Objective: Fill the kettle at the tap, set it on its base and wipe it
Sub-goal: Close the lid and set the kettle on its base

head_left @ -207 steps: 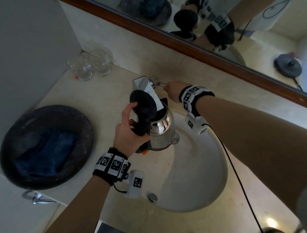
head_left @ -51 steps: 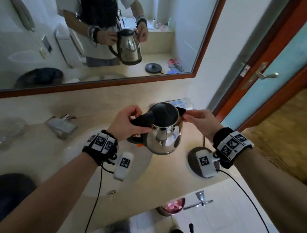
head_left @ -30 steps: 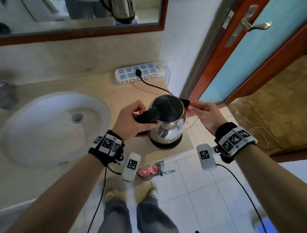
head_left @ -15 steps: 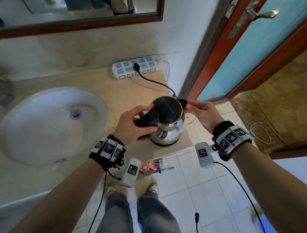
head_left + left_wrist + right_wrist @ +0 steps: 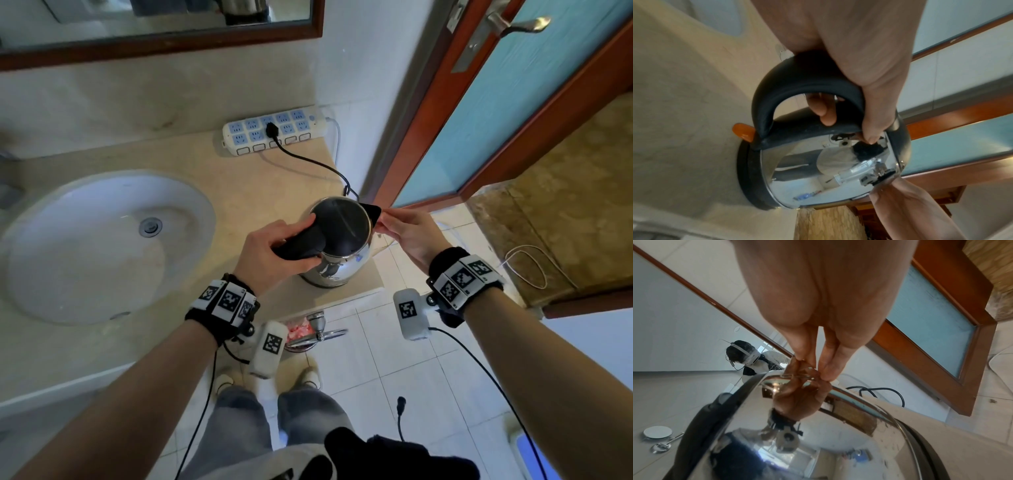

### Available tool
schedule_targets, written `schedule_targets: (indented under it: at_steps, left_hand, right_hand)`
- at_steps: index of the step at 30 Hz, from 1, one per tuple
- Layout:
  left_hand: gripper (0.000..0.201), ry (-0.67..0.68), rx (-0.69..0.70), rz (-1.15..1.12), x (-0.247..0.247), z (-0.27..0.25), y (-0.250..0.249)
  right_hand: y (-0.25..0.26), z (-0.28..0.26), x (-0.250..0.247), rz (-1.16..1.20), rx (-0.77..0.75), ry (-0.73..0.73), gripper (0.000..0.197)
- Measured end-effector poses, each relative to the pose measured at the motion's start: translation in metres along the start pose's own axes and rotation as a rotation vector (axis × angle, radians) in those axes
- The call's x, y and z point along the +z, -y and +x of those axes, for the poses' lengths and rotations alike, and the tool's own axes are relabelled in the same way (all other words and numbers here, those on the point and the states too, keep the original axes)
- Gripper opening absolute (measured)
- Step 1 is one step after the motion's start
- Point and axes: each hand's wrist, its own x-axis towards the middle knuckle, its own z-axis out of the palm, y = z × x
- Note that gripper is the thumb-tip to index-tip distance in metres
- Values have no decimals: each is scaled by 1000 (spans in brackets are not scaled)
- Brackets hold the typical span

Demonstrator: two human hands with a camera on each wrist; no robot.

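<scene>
Now the kettle [image 5: 342,236] sits on its black base [image 5: 748,175] at the right end of the surface [image 5: 191,161], near the sink [image 5: 85,246], left hand [image 5: 270,253] wrapped round its handle [image 5: 301,245], right hand [image 5: 407,236] pinching its spout [image 5: 371,212].

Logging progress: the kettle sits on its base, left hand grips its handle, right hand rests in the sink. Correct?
Not quite. The head view shows the right hand pinching the spout of the kettle. The kettle does sit on its base, left hand gripping the handle.
</scene>
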Motion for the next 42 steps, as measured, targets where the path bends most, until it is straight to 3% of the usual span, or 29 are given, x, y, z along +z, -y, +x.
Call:
schedule_targets:
  at_steps: [6, 16, 21, 26, 31, 34, 38, 42]
  left_hand:
    - [69, 9, -174, -146, -8, 7, -3]
    - [74, -62, -95, 13, 11, 16, -2]
    - [74, -55, -64, 70, 18, 18, 2]
    - [73, 14, -71, 52, 10, 23, 1]
    - [71, 191, -25, 104, -13, 43, 4]
    - [70, 174, -15, 128, -12, 43, 7]
    - [75, 212, -7, 185, -18, 40, 6]
    - [83, 236, -6, 396, -63, 27, 7]
  right_hand:
    - [16, -4, 15, -14, -29, 21, 25]
    - [17, 25, 11, 34, 54, -32, 30]
    - [7, 21, 4, 43, 57, -18, 22]
    - [4, 25, 2, 5, 42, -23, 18]
    - [2, 15, -1, -16, 48, -41, 21]
    - [1, 13, -1, -37, 53, -48, 21]
    - [12, 14, -4, -230, 73, -63, 23]
    - [70, 14, 15, -538, -115, -154, 33]
